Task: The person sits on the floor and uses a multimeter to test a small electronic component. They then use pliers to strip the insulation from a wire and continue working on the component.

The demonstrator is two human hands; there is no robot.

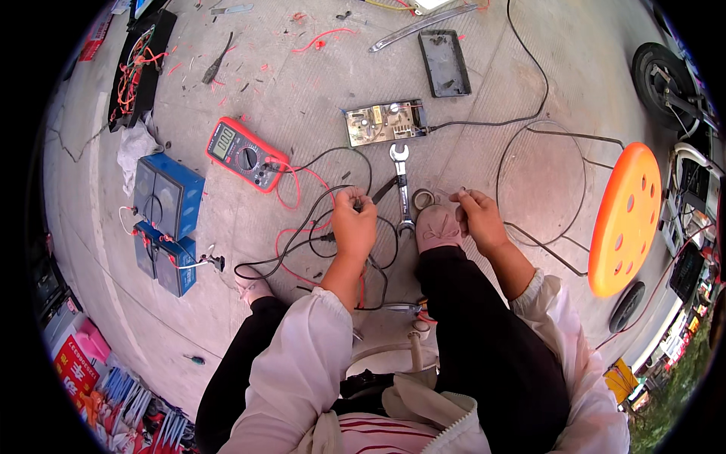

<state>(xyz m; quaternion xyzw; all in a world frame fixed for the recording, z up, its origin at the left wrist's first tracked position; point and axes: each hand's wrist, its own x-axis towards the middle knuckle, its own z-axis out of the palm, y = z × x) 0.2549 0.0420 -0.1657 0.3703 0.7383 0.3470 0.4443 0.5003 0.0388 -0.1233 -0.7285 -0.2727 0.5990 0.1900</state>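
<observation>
My left hand [355,223] is closed on something dark among looped black and red leads [310,227], mostly hidden by its fingers. My right hand [476,212] has its fingers curled at the shoe tip, holding something too small to make out. Between them lie a double-ended wrench [402,181] and, by my shoe [439,227], a tape-like roll [423,198]. An opened circuit board in a case [384,122] sits beyond the wrench, with a black cable attached. A red multimeter [242,151] lies at the left, leads trailing toward my left hand.
Blue batteries [170,197] and a rag [140,151] are at left, a black wired housing [140,68] behind. An empty black case [442,64] and metal bar [420,26] lie farther forward. At right stand an orange stool [628,219] on its side and a wheel [658,83].
</observation>
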